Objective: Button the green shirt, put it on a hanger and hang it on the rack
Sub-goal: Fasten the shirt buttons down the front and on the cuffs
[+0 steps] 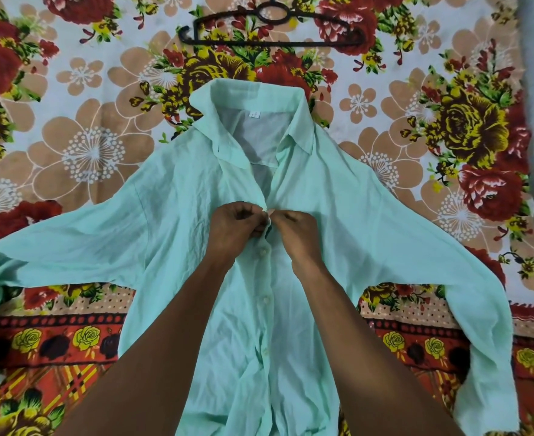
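Green shirt point(338, 221) lies front-up on the flowered bed point(70, 146), left hand point(232, 225) and right hand point(297, 231) each in a pinching grip on its placket, likely fastening an upper button; beyond the collar waits the black hanger point(272, 29), needed next.

Bare bedsheet point(86, 99) lies open on each side of the collar point(253, 96). The shirt point(338, 215) and its spread sleeves cover the middle; the hanger point(272, 42) lies well beyond.
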